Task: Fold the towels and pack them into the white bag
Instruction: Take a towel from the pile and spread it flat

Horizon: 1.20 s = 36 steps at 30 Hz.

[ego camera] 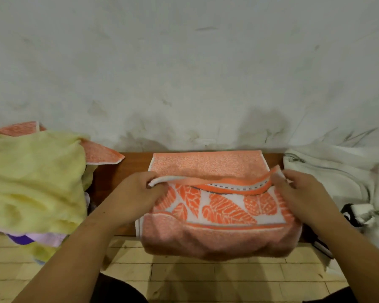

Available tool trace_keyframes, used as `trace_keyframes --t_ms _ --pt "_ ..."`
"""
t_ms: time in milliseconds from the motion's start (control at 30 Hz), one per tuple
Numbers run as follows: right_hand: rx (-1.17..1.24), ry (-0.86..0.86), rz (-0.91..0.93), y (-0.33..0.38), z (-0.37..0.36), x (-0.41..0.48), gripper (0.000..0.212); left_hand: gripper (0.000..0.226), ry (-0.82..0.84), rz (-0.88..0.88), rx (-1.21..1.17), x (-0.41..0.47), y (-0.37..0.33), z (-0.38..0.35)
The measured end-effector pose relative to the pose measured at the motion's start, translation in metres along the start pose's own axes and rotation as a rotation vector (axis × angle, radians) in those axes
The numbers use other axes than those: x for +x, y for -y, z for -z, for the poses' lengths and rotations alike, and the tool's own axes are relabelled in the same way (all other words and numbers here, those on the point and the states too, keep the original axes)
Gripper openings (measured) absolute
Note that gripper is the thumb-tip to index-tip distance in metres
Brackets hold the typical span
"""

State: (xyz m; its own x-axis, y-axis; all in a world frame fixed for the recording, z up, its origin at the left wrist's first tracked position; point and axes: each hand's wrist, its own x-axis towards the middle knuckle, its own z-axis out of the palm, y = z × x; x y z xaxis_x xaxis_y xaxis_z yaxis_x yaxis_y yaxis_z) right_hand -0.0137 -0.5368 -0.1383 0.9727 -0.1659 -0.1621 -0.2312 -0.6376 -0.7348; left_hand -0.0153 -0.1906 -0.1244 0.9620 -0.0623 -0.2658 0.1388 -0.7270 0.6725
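Note:
An orange towel with a white leaf pattern point(219, 206) lies partly folded on the brown wooden bench point(136, 160), its near part hanging over the front edge. My left hand point(136, 193) pinches the left corner of its raised upper edge. My right hand point(302, 193) pinches the right corner of the same edge. The white bag point(337, 171), with a zipper, sits on the bench to the right. A heap of unfolded towels lies at the left, with a pale yellow towel point(33, 182) on top.
A second orange towel point(101, 154) pokes out from under the yellow one, with purple and pink cloth point(44, 237) at the heap's bottom. A stained grey wall point(184, 73) rises right behind the bench. A black and white strap point(350, 213) lies by the bag. Yellowish floor tiles point(184, 274) below.

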Motion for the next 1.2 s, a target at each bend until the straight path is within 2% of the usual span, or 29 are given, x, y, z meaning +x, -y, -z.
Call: trace_keyframes --t_ms 100,167,300,400,500,600,767,967,1133,1200 --pt "0.282 -0.151 0.023 0.013 0.002 0.006 0.032 0.02 -0.211 -0.029 -0.122 0.011 -0.008 0.003" --pt "0.332 -0.155 0.007 0.012 -0.004 0.014 0.033 0.024 -0.249 -0.008 -0.177 0.024 -0.006 0.001" --pt "0.198 0.013 -0.04 -0.001 -0.024 0.028 0.031 0.02 -0.098 0.102 -0.033 0.042 0.012 -0.013" --pt "0.137 0.066 -0.04 -0.004 -0.03 0.029 0.022 0.024 0.025 0.091 0.094 0.046 0.02 -0.021" --pt "0.063 0.054 -0.044 -0.006 -0.029 0.028 0.023 0.033 -0.024 0.11 0.171 0.045 0.021 -0.023" --pt "0.008 0.055 -0.063 -0.009 -0.028 0.028 0.025 0.018 -0.05 0.176 0.181 0.044 0.021 -0.021" --pt "-0.064 0.063 -0.066 -0.005 -0.027 0.024 0.026 0.018 -0.047 0.184 0.141 0.039 0.018 -0.018" --pt "0.073 -0.133 0.041 0.022 -0.018 0.014 0.026 0.022 -0.233 0.128 0.074 0.037 0.005 -0.01" --pt "0.118 -0.164 -0.012 0.029 -0.019 0.049 0.018 0.018 -0.158 0.162 0.146 0.061 0.003 0.002" --pt "0.122 -0.157 -0.058 0.017 -0.029 0.062 0.015 0.016 -0.193 0.179 0.117 0.07 0.01 -0.002"
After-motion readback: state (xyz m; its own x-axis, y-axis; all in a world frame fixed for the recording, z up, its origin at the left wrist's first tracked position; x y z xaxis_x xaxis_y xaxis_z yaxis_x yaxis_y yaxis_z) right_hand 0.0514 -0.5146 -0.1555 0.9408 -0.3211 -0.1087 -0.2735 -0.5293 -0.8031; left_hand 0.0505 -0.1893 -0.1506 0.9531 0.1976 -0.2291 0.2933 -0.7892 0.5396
